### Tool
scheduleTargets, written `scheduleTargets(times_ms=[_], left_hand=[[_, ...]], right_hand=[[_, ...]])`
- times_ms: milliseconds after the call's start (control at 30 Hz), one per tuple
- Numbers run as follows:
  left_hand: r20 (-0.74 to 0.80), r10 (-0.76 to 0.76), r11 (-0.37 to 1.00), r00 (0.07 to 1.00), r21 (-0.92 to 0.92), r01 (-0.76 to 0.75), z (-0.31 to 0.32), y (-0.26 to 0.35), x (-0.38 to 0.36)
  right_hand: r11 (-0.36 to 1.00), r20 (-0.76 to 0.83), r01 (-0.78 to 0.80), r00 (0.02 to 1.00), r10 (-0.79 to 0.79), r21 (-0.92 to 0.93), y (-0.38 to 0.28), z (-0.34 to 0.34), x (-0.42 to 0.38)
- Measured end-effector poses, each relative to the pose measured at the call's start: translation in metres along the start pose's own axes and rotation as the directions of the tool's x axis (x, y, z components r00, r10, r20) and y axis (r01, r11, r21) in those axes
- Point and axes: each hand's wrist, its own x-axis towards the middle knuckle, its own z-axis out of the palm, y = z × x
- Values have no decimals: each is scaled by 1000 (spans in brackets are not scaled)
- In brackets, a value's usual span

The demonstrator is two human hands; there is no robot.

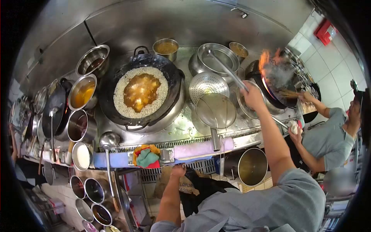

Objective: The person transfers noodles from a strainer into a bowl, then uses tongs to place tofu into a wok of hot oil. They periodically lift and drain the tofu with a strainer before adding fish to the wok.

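My right hand (253, 96) is wrapped round a long metal handle (228, 69), which slants up and left to the round steel pot (219, 58). Its far end overlaps that pot, and no bowl shows on it. Below lie a perforated skimmer (208, 88) and a round mesh strainer (215, 111). Low at the counter's front edge, my left hand (178, 170) is closed; what it grips, if anything, is hidden. Farther left, a large black wok (106, 91) contains brown bubbling liquid (141, 91) ringed by pale foam.
At right, a co-worker (328, 135) holds a bamboo brush (289, 94) over a flaming wok (268, 91). A ladle (109, 140) rests at the front left, beside folded cloths (146, 156). Several sauce pots (82, 125) stand left; a deep pot (252, 167) sits below the counter.
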Motion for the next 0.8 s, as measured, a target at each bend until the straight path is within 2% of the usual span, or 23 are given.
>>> scheduleTargets(times_ms=[33,100,167,233,267,300,367,400,433,467,500,567,633,667,700,733,767,800], left_hand=[[0,8,1000,1000,6,-8,-6,0,7],[298,14,995,954,93,-44,-17,6,13],[274,17,999,961,39,-29,-19,7,15],[85,49,997,995,-65,-43,-53,25,0],[214,-109,969,971,-195,152,-55,24,-6],[205,-138,965,969,-192,178,-59,22,-19],[68,-204,910,977,-355,214,-64,10,-59],[134,-275,876,952,-374,306,-70,5,-82],[204,-338,835,919,-385,393,-76,-4,-106],[236,-397,834,887,-311,456,-79,-16,-134],[266,-451,826,852,-237,512,-79,-28,-164],[237,-627,691,742,-272,670,-56,-64,-237],[302,-699,669,649,-47,742,-49,-86,-296],[379,-735,528,563,-202,825,-50,-91,-317],[459,-751,340,475,-348,874,-49,-94,-343],[394,-644,627,655,-219,748,-29,-118,-374],[311,-507,837,804,-48,546,-30,-124,-390],[262,-516,812,815,-154,564,-32,-119,-402]], right_hand=[[994,-18,-4,1000,2,-113,12,0,24],[964,95,-111,986,137,-244,14,-9,70],[878,117,-198,955,274,-435,24,0,117],[871,190,-176,938,290,-459,24,13,147],[860,251,-149,920,301,-488,21,22,158],[872,270,-125,922,278,-473,22,37,167],[840,352,-82,883,312,-537,32,69,184],[823,311,-98,895,318,-559,29,70,191],[823,327,-50,903,280,-566,30,62,201],[831,388,19,890,239,-555,9,34,199],[812,320,10,922,218,-583,-3,15,203],[847,273,2,947,169,-531,-25,-12,212],[850,204,70,978,44,-522,-46,-21,222],[855,212,79,977,37,-513,-43,-10,223],[890,83,79,995,-46,-448,-45,13,227],[922,-47,108,990,-135,-372,-52,45,232],[897,48,145,989,-138,-417,-37,84,239],[868,135,182,982,-135,-463,-11,119,247]])
